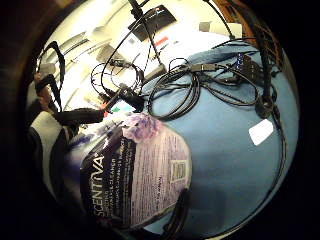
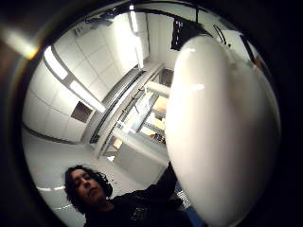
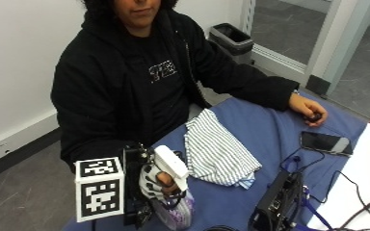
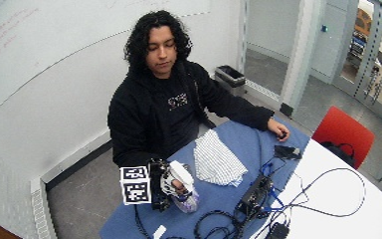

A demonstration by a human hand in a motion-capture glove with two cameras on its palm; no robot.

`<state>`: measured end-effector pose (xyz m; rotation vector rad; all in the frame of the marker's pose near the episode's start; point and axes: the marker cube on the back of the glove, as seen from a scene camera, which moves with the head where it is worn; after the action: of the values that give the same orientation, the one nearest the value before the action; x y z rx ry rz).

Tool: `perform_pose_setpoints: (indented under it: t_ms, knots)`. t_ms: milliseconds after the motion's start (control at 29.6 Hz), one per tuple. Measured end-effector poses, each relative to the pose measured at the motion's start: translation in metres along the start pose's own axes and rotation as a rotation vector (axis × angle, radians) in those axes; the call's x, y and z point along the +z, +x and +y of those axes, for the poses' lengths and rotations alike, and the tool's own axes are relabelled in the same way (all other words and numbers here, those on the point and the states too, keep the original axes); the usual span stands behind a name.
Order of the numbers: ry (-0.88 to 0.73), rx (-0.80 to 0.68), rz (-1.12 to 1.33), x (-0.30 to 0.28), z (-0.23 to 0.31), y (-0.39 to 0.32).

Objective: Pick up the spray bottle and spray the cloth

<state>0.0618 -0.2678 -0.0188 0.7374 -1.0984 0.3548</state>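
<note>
- The gloved right hand (image 3: 158, 182) has its fingers curled round the neck of the spray bottle (image 3: 172, 192), just under the white spray head (image 3: 170, 162), and holds it upright at the near left end of the counter (image 3: 262, 130).
- The grip sits high on the bottle, probably so that a finger can reach the trigger without a change of hold; whether a finger already lies on the trigger cannot be made out from the outside view.
- In the little-finger palm view the bottle's purple label (image 1: 137, 170) fills the area next to the palm, with the blue counter cover and a tangle of black cables (image 1: 200, 85) beyond it.
- I cannot tell whether the bottle's base is clear of the counter or touching it.
- The striped cloth (image 3: 217, 151) lies flat on the blue cover just to the right of the bottle, near but apart from it, so the nozzle needs only a short swing to face it.
- The bare left hand (image 3: 308, 111) rests on the far right of the counter, well apart from the cloth, near a phone (image 3: 326, 142).
- By my judgement the pick-up is done or nearly so; aiming and spraying are not yet done.
</note>
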Motion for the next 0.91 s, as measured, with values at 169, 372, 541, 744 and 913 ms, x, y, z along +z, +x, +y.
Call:
perform_pose_setpoints:
  t_ms: [169, 372, 541, 744, 913]
  knots:
    - [-0.024, 0.006, -0.012, -0.001, -0.003, -0.001]
    - [-0.166, 0.025, 0.002, -0.001, -0.007, -0.017]
    - [-0.31, -0.003, 0.062, 0.013, -0.015, -0.05]
    - [-0.57, 0.0, 0.199, 0.012, -0.019, -0.087]
    - [-0.671, -0.011, 0.28, 0.053, -0.027, -0.115]
